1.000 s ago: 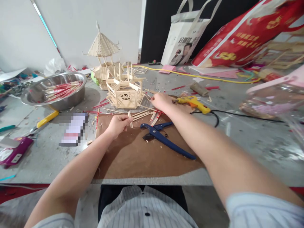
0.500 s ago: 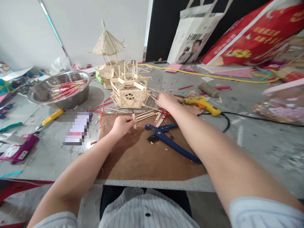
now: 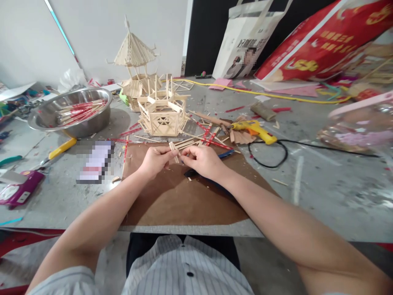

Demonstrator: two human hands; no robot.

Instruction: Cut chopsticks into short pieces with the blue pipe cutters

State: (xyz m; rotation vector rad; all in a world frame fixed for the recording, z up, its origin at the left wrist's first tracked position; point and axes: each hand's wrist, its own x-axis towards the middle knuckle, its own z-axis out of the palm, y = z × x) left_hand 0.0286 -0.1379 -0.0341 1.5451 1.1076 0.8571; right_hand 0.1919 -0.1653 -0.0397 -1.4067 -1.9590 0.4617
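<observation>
My left hand pinches a short bundle of wooden sticks over the brown mat. Right beside it, my right hand has its fingers pinched at the same sticks, tips touching. The right hand covers most of the blue cutter lying on the mat. Just beyond the hands lie loose wooden and red-wrapped sticks. Behind them stands a hexagonal stick-built frame, and farther back a stick pagoda with a pointed roof.
A steel bowl holding red-wrapped chopsticks sits at the left. A yellow glue gun with a black cable lies right of the frame. A yellow-handled tool, a purple object, bags and clutter ring the grey table.
My right hand has drawn back from beside the hexagonal frame to the left hand and now pinches the sticks there. The left hand has stayed put.
</observation>
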